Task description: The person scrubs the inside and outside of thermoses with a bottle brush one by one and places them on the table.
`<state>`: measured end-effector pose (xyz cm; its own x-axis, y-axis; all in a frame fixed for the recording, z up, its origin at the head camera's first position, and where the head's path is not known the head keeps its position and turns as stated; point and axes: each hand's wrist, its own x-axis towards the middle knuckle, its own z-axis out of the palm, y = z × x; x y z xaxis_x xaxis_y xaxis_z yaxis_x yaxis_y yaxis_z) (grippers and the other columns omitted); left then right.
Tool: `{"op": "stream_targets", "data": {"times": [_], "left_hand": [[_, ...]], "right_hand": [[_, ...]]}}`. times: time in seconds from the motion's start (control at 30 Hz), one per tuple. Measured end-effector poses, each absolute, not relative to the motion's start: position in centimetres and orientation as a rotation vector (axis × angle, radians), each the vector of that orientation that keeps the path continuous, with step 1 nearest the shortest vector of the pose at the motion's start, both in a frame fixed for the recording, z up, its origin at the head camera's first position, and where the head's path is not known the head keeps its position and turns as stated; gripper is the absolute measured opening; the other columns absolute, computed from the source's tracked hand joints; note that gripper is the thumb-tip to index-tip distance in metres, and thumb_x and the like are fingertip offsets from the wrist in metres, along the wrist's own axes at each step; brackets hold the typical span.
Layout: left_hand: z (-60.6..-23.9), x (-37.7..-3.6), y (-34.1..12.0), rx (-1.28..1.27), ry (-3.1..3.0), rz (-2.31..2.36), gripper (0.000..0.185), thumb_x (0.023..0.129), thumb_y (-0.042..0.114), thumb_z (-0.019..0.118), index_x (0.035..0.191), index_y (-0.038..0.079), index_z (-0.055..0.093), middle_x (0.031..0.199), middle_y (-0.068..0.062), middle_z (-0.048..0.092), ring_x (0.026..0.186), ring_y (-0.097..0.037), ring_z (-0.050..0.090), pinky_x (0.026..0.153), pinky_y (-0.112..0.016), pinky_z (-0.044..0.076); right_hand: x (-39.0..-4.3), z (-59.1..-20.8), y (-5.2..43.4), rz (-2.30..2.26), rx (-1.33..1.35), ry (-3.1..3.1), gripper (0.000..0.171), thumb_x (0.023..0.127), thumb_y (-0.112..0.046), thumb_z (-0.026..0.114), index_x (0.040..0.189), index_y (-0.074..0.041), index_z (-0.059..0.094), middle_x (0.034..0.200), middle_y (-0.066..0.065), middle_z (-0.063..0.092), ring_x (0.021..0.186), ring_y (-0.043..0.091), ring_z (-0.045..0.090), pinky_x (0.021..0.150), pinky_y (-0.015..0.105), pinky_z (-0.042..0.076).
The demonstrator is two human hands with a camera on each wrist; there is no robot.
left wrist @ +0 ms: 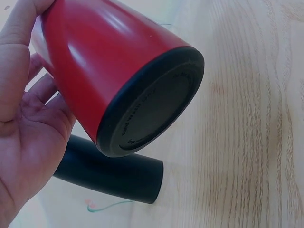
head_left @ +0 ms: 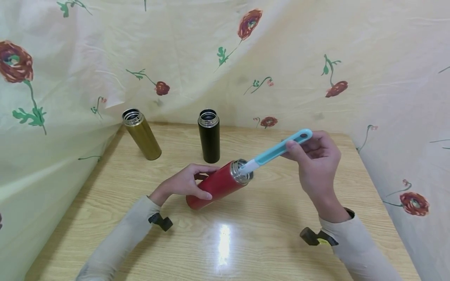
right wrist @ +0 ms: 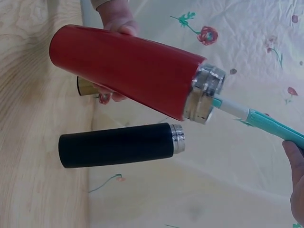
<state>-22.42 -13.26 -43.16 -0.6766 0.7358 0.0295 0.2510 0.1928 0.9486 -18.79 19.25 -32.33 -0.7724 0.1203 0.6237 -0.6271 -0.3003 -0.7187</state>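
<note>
My left hand (head_left: 183,183) grips a red flask (head_left: 216,187) around its body and holds it tilted, base on the wooden table (head_left: 246,242), steel mouth (head_left: 241,171) pointing up and right. Its black base (left wrist: 154,102) fills the left wrist view, with my left hand's palm (left wrist: 23,137) beside it. My right hand (head_left: 314,154) pinches the upper end of a teal bottle brush handle (head_left: 281,147). The brush's white neck (right wrist: 232,107) enters the flask (right wrist: 128,71) mouth; its head is hidden inside.
A black flask (head_left: 209,136) and a gold flask (head_left: 141,134) stand open at the back of the table. A flowered cream cloth (head_left: 316,66) hangs behind and at both sides. Bare wood lies in front of my hands.
</note>
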Motion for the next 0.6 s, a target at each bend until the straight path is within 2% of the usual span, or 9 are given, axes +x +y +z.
{"op": "stream_targets", "data": {"times": [0.23,0.6], "left_hand": [[-43.30,-22.38,-13.32,0.937,2.049,1.498,0.076,0.080,0.019,0.086,0.147,0.005,0.054,0.137,-0.009,0.063,0.123,-0.027,0.059,0.101,-0.049,0.053],[-43.37,-22.45,-13.17,0.897,2.032,1.487,0.079,0.079,0.019,0.087,0.148,0.004,0.052,0.139,-0.010,0.060,0.127,-0.030,0.056,0.103,-0.056,0.050]], "right_hand": [[-18.86,-31.97,19.61,2.143,0.647,-1.401,0.016,0.085,0.024,0.061,0.099,0.018,0.058,0.085,0.020,0.074,0.071,0.025,0.074,0.066,0.040,0.062],[-18.94,-31.91,19.69,2.165,0.659,-1.367,0.017,0.085,0.025,0.060,0.100,0.018,0.058,0.086,0.021,0.074,0.073,0.026,0.075,0.066,0.040,0.063]]}}
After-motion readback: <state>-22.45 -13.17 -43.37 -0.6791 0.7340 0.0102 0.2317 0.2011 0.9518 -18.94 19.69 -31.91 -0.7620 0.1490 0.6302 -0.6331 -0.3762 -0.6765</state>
